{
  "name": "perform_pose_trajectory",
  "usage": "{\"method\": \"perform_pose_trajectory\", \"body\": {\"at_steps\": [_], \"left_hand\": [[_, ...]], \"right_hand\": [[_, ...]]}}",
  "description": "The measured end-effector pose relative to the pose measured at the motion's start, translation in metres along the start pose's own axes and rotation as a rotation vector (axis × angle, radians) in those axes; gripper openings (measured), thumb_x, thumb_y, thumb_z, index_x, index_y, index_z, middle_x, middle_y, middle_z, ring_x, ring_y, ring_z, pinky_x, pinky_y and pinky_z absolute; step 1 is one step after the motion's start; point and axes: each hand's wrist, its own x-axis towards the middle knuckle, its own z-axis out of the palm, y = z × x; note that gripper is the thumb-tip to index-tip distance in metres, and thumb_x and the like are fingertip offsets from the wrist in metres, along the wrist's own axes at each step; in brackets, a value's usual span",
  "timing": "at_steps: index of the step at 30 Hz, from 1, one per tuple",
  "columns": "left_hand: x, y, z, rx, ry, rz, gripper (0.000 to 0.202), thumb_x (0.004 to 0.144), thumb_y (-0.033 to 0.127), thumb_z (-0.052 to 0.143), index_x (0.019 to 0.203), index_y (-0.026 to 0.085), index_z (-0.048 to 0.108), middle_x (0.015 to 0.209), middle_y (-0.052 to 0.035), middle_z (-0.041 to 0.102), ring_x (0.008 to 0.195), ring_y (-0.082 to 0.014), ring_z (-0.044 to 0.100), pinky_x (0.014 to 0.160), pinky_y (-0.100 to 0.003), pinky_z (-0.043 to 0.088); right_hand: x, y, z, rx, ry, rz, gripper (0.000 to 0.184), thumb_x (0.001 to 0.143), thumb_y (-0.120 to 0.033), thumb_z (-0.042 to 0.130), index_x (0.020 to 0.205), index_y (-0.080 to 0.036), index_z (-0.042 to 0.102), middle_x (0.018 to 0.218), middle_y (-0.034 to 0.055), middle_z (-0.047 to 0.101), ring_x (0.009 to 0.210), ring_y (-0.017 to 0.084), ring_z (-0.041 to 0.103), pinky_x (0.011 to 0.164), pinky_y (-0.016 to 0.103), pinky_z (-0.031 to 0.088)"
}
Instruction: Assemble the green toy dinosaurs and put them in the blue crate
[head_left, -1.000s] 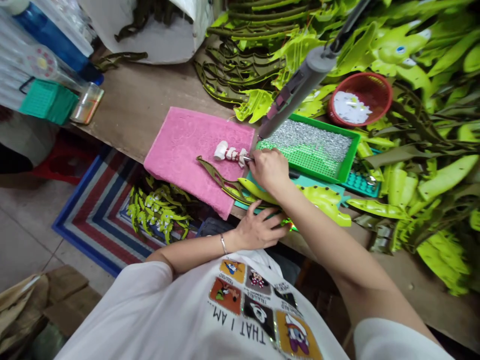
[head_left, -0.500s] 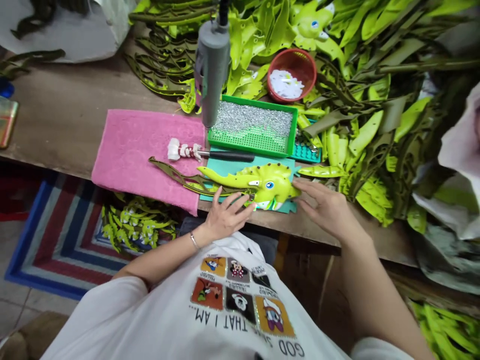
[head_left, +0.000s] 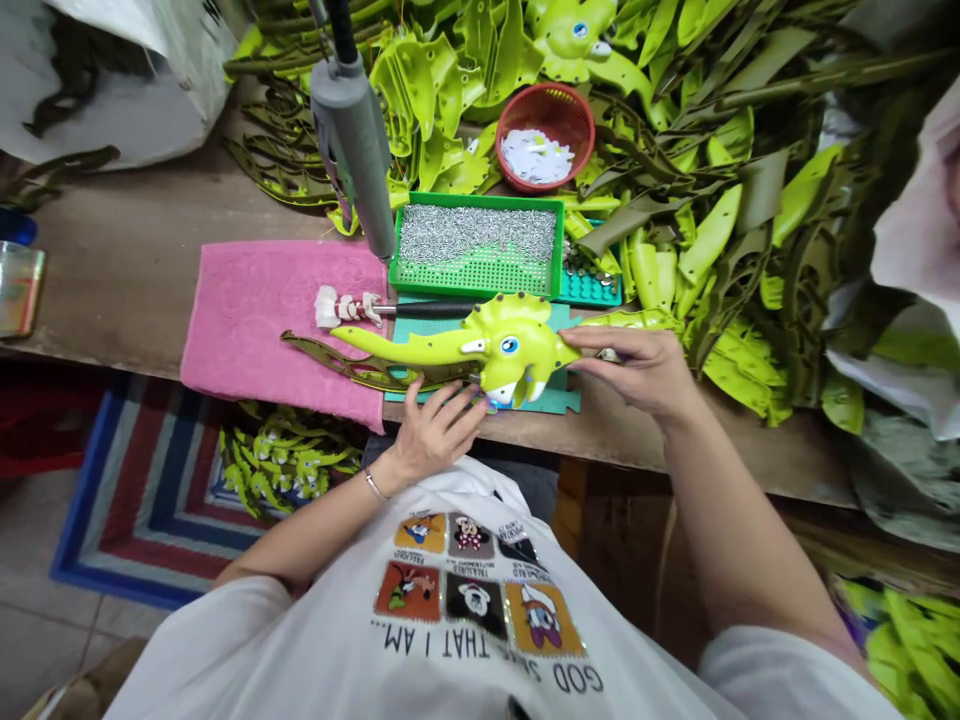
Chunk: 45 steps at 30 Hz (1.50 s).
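Note:
A lime-green plastic dinosaur-head toy shell [head_left: 517,350], with a blue eye, white horns and a long tapering part to the left, lies over the work mat. Under its near side sits an olive openwork strip [head_left: 360,370], pointing left. My right hand [head_left: 637,370] pinches the shell's right end between thumb and fingers. My left hand [head_left: 439,430] rests at the near edge, its fingers spread and touching the olive strip and the shell's lower side. What lies beneath the shell is hidden.
A grey hanging electric screwdriver [head_left: 356,150] stands above a green tray [head_left: 480,285] of small screws. Behind are a red basket [head_left: 546,100] with white pieces and heaps of lime and olive parts [head_left: 705,240]. A black-handled tool [head_left: 427,310] lies beside a pink towel [head_left: 277,340].
My right hand has closed on the shell's right end, and the shell looks raised and turned slightly. My left hand has stayed at the near edge. The view has shifted a little.

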Motion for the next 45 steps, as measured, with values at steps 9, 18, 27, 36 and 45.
{"method": "perform_pose_trajectory", "body": {"at_steps": [9, 18, 27, 36, 45], "left_hand": [[0.016, -0.034, -0.025, 0.134, 0.114, -0.177, 0.057, 0.089, 0.046, 0.066, 0.137, 0.022, 0.048, 0.124, -0.0127, 0.069, 0.117, -0.0276, 0.060, 0.111, -0.050, 0.031], [0.017, -0.047, -0.018, 0.079, 0.006, -0.187, 0.035, 0.096, 0.039, 0.060, 0.126, 0.021, 0.061, 0.105, -0.0071, 0.075, 0.099, -0.0228, 0.068, 0.117, -0.054, 0.022], [0.015, -0.047, -0.012, 0.043, -0.001, -0.231, 0.034, 0.094, 0.039, 0.063, 0.123, 0.022, 0.064, 0.107, -0.0071, 0.075, 0.104, -0.0240, 0.066, 0.112, -0.051, 0.028], [0.020, -0.042, -0.015, -0.006, 0.018, -0.264, 0.029, 0.094, 0.038, 0.063, 0.117, 0.020, 0.066, 0.107, -0.0077, 0.075, 0.104, -0.0238, 0.065, 0.105, -0.045, 0.035], [0.021, -0.046, -0.016, -0.021, -0.012, -0.239, 0.026, 0.094, 0.036, 0.063, 0.115, 0.021, 0.067, 0.101, -0.0071, 0.075, 0.101, -0.0233, 0.065, 0.102, -0.043, 0.039]], "right_hand": [[0.008, 0.006, 0.014, 0.027, -0.169, -0.032, 0.022, 0.083, -0.040, 0.073, 0.103, -0.032, 0.077, 0.113, 0.0012, 0.076, 0.111, 0.024, 0.071, 0.114, 0.051, 0.046], [0.014, 0.007, 0.009, 0.043, -0.221, -0.015, 0.023, 0.084, -0.037, 0.071, 0.105, -0.028, 0.078, 0.111, 0.0020, 0.077, 0.105, 0.021, 0.074, 0.101, 0.039, 0.059], [0.013, 0.005, 0.008, -0.019, -0.228, -0.032, 0.022, 0.083, -0.033, 0.071, 0.104, -0.029, 0.078, 0.112, 0.0012, 0.076, 0.105, 0.021, 0.074, 0.101, 0.039, 0.059], [0.011, -0.006, 0.009, 0.016, -0.213, 0.064, 0.023, 0.078, -0.034, 0.075, 0.099, -0.027, 0.078, 0.117, 0.0048, 0.075, 0.110, 0.025, 0.071, 0.102, 0.045, 0.056], [0.013, -0.020, 0.045, 0.614, -0.073, 0.798, 0.049, 0.054, -0.051, 0.091, 0.081, -0.017, 0.069, 0.084, 0.0029, 0.070, 0.071, 0.014, 0.068, 0.065, 0.028, 0.064]]}}
